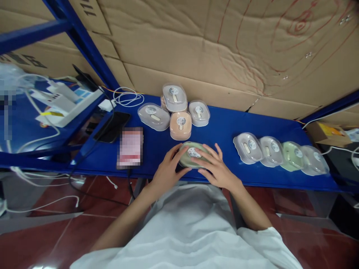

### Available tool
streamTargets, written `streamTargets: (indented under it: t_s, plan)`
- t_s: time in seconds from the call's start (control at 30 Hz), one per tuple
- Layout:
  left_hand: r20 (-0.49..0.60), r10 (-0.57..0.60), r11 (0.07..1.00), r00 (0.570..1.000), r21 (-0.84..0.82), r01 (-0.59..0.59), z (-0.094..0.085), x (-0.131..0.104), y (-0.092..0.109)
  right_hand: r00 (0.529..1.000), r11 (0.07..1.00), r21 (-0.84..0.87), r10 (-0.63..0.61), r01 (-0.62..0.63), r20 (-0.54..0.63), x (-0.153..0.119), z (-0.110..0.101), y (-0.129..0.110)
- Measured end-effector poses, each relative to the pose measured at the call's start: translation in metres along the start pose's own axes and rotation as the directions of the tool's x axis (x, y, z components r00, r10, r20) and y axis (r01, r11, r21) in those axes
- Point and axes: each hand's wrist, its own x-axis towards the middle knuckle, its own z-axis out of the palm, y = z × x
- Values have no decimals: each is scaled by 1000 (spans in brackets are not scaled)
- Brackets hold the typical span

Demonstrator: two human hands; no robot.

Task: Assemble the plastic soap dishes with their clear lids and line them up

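A green box (186, 160) with a transparent lid and a round label lies at the front edge of the blue table, between my hands. My left hand (169, 170) curves round its left end, fingers on the lid and thumb at the near side. My right hand (215, 167) spreads its fingers over the right part of the lid. Behind it stand a peach box (180, 126), a grey box (154, 117), another grey box (199, 113) and a grey box (174, 98) resting higher, on a partly hidden peach one.
At the right, a row holds grey boxes (248, 148) and a green box (292, 156). A phone-like device (130, 148), a black device (112, 127) and a coiled white cable (128, 98) lie to the left. Cardboard (179, 45) lines the back; a blue frame post (89, 48) rises left.
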Motion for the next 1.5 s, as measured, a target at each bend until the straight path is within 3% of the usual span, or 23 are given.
streamTargets:
  t_s: [0.13,0.33,0.6,0.77,0.87,0.93,1.0,1.1,1.17,1.2,1.23,1.33,1.37,1.4,1.43,1.5]
  plan:
    - [12,0,999,1000,-33,0,-1,0,-1,993,993,53,111,-109,-49,-4,0,2]
    - [8,-4,1000,1000,-4,4,-1,0,2,996,986,143,88,-82,-34,-1,-5,2]
    - [-24,28,1000,999,-5,-28,-2,-1,4,985,986,50,161,-158,-61,-1,1,5]
    - [-41,25,1000,999,-15,-25,-2,0,3,989,990,-38,135,-137,-58,4,4,2]
    - [-50,23,1000,998,-18,-24,-2,0,3,988,984,-94,146,-150,-46,4,-2,-1]
    - [-50,14,1000,999,-16,-15,-2,0,4,976,968,-152,180,-198,-123,-5,-14,-1]
    - [-48,3,1000,999,-16,-4,-2,0,5,921,914,-220,278,-341,-272,-22,-29,2]
    - [-54,-10,1000,998,-18,9,-2,0,6,720,693,-275,500,-666,-482,-54,-47,12]
    - [-56,-19,1000,998,-14,18,-2,0,7,606,551,-283,588,-785,-536,-68,-52,20]
    - [-55,-21,1000,998,-10,20,-2,0,7,590,533,-279,604,-799,-536,-72,-52,24]
    - [-54,-21,1000,998,-5,21,-2,0,8,605,558,-266,605,-786,-518,-73,-51,29]
    - [-53,-18,1000,998,7,18,-3,1,9,750,734,-219,545,-643,-376,-69,-52,43]
    - [-52,-14,1000,999,7,15,-3,1,9,773,757,-219,527,-616,-353,-69,-54,47]
    - [-50,-8,1000,999,5,9,-4,1,10,764,743,-234,529,-627,-369,-71,-57,52]
    - [-51,0,1000,999,5,0,-4,1,10,717,689,-254,548,-679,-430,-76,-59,57]
    - [-55,18,1000,998,7,-18,-4,1,10,530,497,-241,599,-834,-600,-90,-63,69]
